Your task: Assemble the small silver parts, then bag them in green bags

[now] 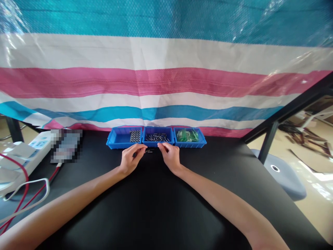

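Note:
My left hand point(131, 158) is in a pinch, thumb against fingertips, just in front of the left and middle bins. Right beside its fingertips are a few thin metal screws point(149, 151); whether the fingers touch them I cannot tell. My right hand point(170, 156) also pinches, close to the front wall of the middle blue bin point(166, 141). Anything between either hand's fingertips is too small to make out. Inside the middle bin lies a loose heap of dark and silver screws point(157, 136).
The left blue bin point(114, 142) holds silver nuts point(135, 136) in rows. Green-and-clear plastic packets point(187, 135) fill the right bin point(192, 143). A power strip point(36, 142), red and white cables, and a blurred-out device point(66, 146) lie left. Striped sheeting point(166, 81) hangs behind.

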Available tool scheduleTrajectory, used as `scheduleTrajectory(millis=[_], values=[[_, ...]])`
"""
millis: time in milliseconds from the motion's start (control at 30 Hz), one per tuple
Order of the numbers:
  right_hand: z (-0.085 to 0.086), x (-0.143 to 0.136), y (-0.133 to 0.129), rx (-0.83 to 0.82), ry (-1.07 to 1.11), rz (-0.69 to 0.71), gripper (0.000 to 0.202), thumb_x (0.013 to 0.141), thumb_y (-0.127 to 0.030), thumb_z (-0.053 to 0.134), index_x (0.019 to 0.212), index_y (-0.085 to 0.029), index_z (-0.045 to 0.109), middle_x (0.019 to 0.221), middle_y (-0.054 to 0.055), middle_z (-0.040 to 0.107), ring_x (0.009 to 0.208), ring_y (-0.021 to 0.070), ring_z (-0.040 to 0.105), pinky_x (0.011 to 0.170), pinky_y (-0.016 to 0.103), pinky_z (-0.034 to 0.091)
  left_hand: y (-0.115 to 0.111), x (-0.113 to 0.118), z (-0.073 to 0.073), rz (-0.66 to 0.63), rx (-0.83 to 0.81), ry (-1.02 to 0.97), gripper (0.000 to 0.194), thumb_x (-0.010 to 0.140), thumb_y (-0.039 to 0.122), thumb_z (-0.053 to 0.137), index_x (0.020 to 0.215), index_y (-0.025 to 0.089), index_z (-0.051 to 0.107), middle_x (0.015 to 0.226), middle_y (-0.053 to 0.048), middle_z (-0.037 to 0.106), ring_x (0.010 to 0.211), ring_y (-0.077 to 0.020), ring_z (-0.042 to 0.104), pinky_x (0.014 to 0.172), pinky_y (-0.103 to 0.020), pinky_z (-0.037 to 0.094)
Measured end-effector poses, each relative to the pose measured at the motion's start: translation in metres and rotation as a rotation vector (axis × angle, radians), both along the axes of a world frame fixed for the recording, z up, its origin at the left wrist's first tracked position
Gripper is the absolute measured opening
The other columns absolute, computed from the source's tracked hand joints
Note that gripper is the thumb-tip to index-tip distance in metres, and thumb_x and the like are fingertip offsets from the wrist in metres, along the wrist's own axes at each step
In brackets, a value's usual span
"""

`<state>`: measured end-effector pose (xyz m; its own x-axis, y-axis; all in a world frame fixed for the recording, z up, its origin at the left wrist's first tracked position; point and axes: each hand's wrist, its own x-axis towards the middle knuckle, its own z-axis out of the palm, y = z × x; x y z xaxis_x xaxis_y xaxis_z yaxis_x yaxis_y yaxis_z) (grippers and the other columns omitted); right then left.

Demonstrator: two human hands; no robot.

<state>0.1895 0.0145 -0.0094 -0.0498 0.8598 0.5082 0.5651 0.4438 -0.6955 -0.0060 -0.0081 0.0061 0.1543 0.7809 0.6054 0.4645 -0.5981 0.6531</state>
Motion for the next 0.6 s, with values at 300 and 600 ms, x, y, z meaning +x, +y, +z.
scheduleTrajectory(millis=[300, 600], values=[[-0.0035, -0.009, -0.0045, -0.078, -0.596, 0.251, 0.022, 0.094, -0.029, 0.052, 0.109, -0.021, 0.067, 0.097, 0.005, 0.072, 0.082, 0.017, 0.068, 0.07, 0.023, 0.045, -0.0009, 0.0008, 0.0012, 0.005, 0.013, 0.021, 0.014, 0.09, 0.019, 0.054, 0.096, 0.016, 0.066, 0.076, -0.002, 0.065, 0.065, -0.0103, 0.06, 0.068, -0.022, 0.048], [0.0003, -0.0102, -0.005, -0.079, -0.657, 0.276, 0.02, 0.097, -0.027, 0.048, 0.101, -0.02, 0.066, 0.091, 0.004, 0.071, 0.08, 0.0153, 0.067, 0.065, 0.022, 0.04, -0.0006, -0.0003, 0.0009, 0.027, 0.012, 0.021, 0.015, 0.091, 0.023, 0.054, 0.094, 0.016, 0.067, 0.075, -0.002, 0.066, 0.064, -0.0104, 0.059, 0.068, -0.022, 0.049]])
